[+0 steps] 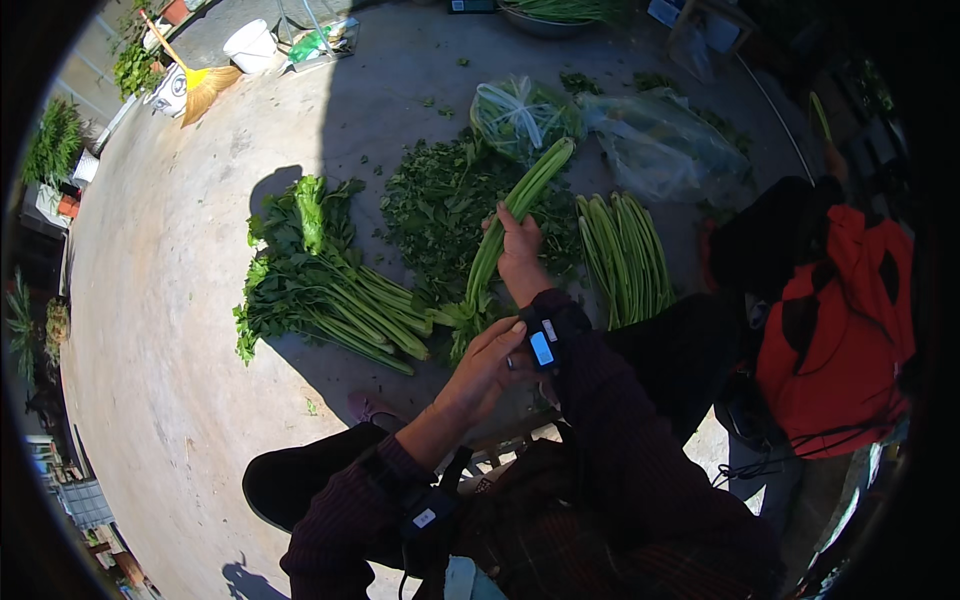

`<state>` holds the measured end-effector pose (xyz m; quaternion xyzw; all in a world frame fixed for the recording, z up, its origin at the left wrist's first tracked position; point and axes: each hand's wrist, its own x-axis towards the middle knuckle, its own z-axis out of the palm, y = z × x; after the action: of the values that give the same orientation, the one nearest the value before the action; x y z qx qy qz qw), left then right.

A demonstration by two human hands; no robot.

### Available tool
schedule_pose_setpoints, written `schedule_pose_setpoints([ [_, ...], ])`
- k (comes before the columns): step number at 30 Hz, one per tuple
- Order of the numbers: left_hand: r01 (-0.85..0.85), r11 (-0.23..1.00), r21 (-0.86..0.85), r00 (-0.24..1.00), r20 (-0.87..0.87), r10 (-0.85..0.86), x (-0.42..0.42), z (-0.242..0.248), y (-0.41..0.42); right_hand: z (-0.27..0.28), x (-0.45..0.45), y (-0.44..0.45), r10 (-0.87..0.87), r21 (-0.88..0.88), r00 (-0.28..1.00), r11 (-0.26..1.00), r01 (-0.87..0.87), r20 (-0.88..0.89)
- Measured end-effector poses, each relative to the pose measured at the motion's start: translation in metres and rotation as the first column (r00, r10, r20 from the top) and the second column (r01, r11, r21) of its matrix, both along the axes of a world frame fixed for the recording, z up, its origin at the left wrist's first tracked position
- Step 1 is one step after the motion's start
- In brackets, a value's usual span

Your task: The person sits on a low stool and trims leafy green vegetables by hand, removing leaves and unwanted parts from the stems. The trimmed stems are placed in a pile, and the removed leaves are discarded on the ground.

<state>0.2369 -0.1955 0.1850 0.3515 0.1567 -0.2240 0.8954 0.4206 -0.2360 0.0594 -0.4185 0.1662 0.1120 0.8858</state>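
Note:
My right hand (519, 244) is closed around a bunch of celery stalks (544, 174). The cut base points up and away from me, and the leafy end hangs down toward my lap. My left hand (480, 371) is at my right wrist, its thumb against the edge of a small black strapped device (541, 341) with a lit screen. Its other fingers are partly hidden, so their grip does not show. Beneath the held bunch spreads a heap of loose green leaves (442, 217). Leafy celery (352, 300) lies to the left, and trimmed stalks (626, 259) lie side by side to the right.
Beyond the leaves sit a tied clear plastic bag (525, 116) and a limp plastic bag (667, 146). A person in a red garment (832, 352) is close on my right. A broom (206, 86) and white bucket (251, 46) stand far left on the concrete floor (180, 262).

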Motion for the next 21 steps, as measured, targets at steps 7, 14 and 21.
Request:
schedule_pose_setpoints([
  [7,-0.06,0.998,0.032,0.997,-0.053,0.062,0.002,0.019,-0.005,0.012,-0.004,0.001,0.079,-0.201,0.996,0.977,-0.069,0.042],
  [14,-0.047,0.999,0.004,0.997,-0.056,0.048,0.002,0.023,-0.008,0.012,-0.01,-0.002,0.199,-0.433,0.969,0.893,-0.118,0.146],
  [21,0.048,0.994,0.098,0.999,-0.008,-0.047,-0.006,0.013,-0.007,0.01,-0.006,-0.006,0.179,-0.219,0.979,0.963,-0.154,0.097],
])
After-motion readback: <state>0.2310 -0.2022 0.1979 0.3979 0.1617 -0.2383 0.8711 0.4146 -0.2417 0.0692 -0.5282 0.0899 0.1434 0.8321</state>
